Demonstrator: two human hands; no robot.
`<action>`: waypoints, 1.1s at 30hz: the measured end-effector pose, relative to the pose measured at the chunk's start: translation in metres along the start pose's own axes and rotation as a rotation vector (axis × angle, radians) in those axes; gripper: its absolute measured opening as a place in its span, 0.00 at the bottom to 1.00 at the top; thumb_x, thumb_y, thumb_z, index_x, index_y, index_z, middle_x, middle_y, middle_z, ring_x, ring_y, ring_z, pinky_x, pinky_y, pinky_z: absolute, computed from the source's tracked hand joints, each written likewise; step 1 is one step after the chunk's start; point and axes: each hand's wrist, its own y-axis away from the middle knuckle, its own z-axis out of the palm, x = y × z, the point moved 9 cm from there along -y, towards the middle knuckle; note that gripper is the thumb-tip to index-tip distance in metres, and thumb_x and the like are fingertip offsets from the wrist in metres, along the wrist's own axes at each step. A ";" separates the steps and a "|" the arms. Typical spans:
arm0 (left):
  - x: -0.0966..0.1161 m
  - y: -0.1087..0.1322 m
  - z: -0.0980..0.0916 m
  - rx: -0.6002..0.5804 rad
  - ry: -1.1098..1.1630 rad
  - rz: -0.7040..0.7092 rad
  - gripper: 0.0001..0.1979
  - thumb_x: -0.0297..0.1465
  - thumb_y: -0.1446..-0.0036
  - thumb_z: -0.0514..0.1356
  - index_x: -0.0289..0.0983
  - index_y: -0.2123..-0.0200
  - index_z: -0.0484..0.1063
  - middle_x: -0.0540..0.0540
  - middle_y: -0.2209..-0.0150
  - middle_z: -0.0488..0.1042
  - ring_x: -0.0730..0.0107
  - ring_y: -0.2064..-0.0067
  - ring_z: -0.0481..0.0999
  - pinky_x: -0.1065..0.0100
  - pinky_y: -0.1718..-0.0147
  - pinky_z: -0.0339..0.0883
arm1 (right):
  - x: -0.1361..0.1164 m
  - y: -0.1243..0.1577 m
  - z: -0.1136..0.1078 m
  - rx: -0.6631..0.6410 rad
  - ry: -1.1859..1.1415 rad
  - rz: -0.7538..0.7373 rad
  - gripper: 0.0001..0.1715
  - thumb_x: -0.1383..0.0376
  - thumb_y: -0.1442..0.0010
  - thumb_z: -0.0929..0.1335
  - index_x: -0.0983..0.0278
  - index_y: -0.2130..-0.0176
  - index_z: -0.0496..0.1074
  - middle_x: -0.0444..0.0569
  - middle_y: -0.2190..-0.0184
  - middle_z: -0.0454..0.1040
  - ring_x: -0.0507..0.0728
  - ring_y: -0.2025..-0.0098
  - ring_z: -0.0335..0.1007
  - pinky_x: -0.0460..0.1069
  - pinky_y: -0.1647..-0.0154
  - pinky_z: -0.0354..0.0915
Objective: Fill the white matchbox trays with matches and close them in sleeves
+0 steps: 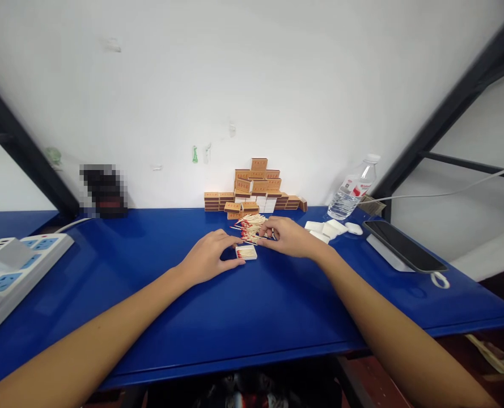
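Note:
A small white matchbox tray lies on the blue table with red-tipped matches in it. My left hand grips its left end, thumb at the near side and fingers at the far side. Just behind the tray is a loose heap of matches, their red heads mostly toward the left. At the heap's right side, my right hand has its fingers pinched together on matches; how many is hidden by the fingers.
Stacked matchboxes stand against the wall behind the heap. On the right are white empty trays, a water bottle and a phone on a stand. A power strip occupies the left side of the blue table.

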 end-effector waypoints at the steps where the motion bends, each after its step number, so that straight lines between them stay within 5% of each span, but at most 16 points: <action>1: 0.001 0.000 0.000 -0.001 0.001 0.002 0.20 0.40 0.39 0.69 0.39 0.46 0.75 0.45 0.59 0.80 0.59 0.56 0.77 0.59 0.56 0.72 | 0.000 -0.001 0.004 0.007 0.002 0.015 0.12 0.57 0.36 0.72 0.64 0.64 0.76 0.48 0.67 0.75 0.55 0.67 0.68 0.48 0.66 0.58; 8: 0.006 0.002 0.003 -0.032 0.027 0.002 0.21 0.40 0.38 0.67 0.41 0.44 0.73 0.46 0.57 0.80 0.59 0.55 0.77 0.58 0.54 0.72 | -0.002 -0.006 0.024 0.002 0.065 0.040 0.08 0.62 0.32 0.70 0.64 0.63 0.72 0.50 0.60 0.74 0.54 0.63 0.68 0.48 0.63 0.59; 19: 0.003 0.002 0.003 -0.028 -0.001 -0.033 0.24 0.40 0.38 0.67 0.42 0.41 0.70 0.47 0.57 0.80 0.59 0.55 0.78 0.58 0.54 0.72 | -0.001 -0.003 0.017 -0.033 0.061 -0.001 0.05 0.63 0.33 0.71 0.64 0.58 0.73 0.51 0.58 0.73 0.56 0.61 0.68 0.48 0.61 0.60; 33: 0.003 0.001 0.001 -0.024 0.023 -0.043 0.25 0.39 0.38 0.67 0.42 0.40 0.69 0.48 0.58 0.80 0.59 0.55 0.77 0.58 0.54 0.71 | 0.008 -0.002 0.023 -0.071 0.014 0.032 0.11 0.59 0.31 0.69 0.64 0.63 0.71 0.50 0.63 0.74 0.56 0.63 0.67 0.49 0.62 0.59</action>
